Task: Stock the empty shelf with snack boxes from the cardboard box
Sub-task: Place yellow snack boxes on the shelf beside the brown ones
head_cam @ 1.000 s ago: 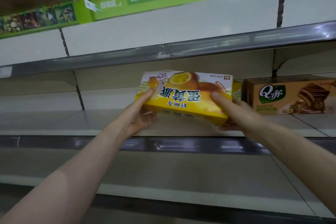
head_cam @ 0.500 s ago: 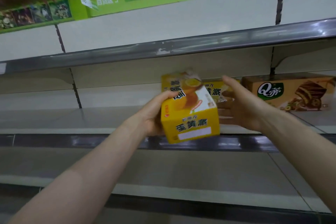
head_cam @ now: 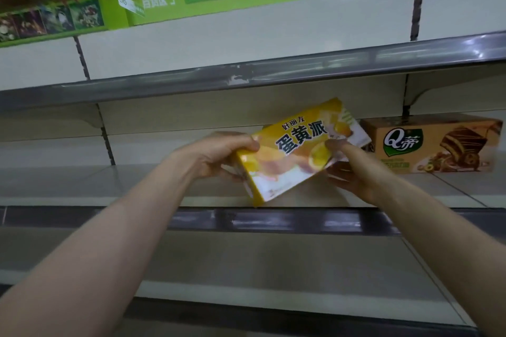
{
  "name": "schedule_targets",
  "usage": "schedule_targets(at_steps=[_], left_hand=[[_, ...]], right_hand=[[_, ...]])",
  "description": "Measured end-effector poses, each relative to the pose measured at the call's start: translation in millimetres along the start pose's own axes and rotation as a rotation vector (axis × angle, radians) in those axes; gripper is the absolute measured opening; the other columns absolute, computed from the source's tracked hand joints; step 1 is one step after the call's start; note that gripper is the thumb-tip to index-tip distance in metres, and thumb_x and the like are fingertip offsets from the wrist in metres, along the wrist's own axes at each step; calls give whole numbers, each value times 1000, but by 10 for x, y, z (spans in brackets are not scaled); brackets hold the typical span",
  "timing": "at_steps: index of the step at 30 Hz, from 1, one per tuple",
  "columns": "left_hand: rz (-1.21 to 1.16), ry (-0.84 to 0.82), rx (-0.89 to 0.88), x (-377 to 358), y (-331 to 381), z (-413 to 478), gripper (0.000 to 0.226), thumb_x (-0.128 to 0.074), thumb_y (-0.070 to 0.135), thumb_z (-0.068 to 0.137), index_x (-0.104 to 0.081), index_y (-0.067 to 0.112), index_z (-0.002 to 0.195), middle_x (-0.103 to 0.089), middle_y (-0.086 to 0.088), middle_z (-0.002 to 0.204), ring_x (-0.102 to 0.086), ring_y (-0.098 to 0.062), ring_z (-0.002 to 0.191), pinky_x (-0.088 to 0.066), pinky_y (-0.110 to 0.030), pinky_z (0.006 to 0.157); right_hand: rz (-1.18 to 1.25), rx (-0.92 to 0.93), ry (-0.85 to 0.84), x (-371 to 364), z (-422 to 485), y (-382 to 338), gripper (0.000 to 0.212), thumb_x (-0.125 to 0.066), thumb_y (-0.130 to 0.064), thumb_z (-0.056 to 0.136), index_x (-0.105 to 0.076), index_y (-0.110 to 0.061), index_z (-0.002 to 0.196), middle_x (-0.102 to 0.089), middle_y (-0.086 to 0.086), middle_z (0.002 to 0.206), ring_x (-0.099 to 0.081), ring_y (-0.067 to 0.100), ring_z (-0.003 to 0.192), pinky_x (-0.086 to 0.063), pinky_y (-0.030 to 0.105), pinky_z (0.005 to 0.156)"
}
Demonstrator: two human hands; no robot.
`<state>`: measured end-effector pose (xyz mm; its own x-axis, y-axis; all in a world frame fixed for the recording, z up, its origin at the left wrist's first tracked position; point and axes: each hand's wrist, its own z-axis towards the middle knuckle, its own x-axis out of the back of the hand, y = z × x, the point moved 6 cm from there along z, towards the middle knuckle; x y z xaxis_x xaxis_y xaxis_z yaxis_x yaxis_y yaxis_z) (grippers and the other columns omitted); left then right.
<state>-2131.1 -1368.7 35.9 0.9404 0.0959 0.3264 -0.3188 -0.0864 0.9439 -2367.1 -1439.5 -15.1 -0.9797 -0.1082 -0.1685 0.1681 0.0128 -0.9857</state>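
Head view: the left hand (head_cam: 216, 156) and right hand (head_cam: 353, 172) grip the ends of a yellow rectangular cardboard snack box (head_cam: 295, 150), tilted just above the grey metal shelf (head_cam: 137, 186). One brown cardboard snack box (head_cam: 435, 142) stands there already; stocking seems barely begun.

The left arm (head_cam: 123, 227) and right arm (head_cam: 427, 227) stretch forward. The left hand (head_cam: 216, 156) curls its fingers over one end of the yellow box (head_cam: 290, 164). The right hand (head_cam: 353, 175) grips the other end, thumb on the front.
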Motion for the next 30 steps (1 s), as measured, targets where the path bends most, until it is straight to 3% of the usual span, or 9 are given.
schedule_targets(at_steps=[5,7,9,12,15,20,24,30], left_hand=[[241,41,-100,27,64,237,40,-63,11,85,-63,26,122,-67,3,109,-64,-10,94,-59,-34,69],[287,95,-158,-20,87,345,37,-62,12,87,-63,24,122,-67,-2,107,-64,-13,86,-58,-33,70],[337,125,-214,-89,108,439,42,-62,9,87,-60,23,126,-64,-5,108,-62,-18,82,-56,-32,74],[505,112,-286,-197,142,558,62,-71,13,80,-50,22,138,-60,-3,120,-62,-18,91,-51,-21,69],[674,141,-355,-247,181,659,65,-73,17,78,-50,23,138,-52,0,123,-60,-19,100,-50,-25,77],[864,197,-393,-384,109,800,75,-74,29,78,-40,31,144,-32,-5,143,-40,-28,128,-44,-42,104],[966,255,-435,-473,146,882,75,-73,35,80,-37,29,146,-35,-7,145,-40,-29,128,-43,-43,104],[984,373,-455,-601,112,1063,66,-67,25,86,-37,20,145,-37,-13,140,-33,-33,130,-45,-44,97]], right_hand=[[-204,54,75,270,143,-9,51,-78,-24,73,-58,-9,118,-69,9,108,-65,21,85,-48,29,66],[-472,189,155,320,205,-42,72,-79,-42,63,-51,-17,125,-62,7,120,-62,24,98,-52,37,81],[-811,356,255,270,180,-162,83,-76,-38,69,-35,-22,139,-46,11,138,-50,33,120,-47,46,95],[-1166,526,317,129,141,-269,84,-66,-28,83,-14,-27,149,-18,11,153,-27,34,137,-44,48,98],[-1405,531,277,100,206,-240,85,-67,-33,84,-14,-25,150,-5,9,158,-6,31,145,-40,50,102],[-1548,558,259,30,280,-270,79,-66,-35,84,-20,-24,147,-22,8,150,-7,30,144,-39,47,101],[-1617,539,278,-3,374,-317,72,-67,-31,85,-27,-18,143,-24,14,147,-16,32,140,-41,44,99],[-1574,578,259,69,590,-319,65,-63,-23,89,-31,-12,144,-29,20,143,-17,37,139,-43,48,97]])
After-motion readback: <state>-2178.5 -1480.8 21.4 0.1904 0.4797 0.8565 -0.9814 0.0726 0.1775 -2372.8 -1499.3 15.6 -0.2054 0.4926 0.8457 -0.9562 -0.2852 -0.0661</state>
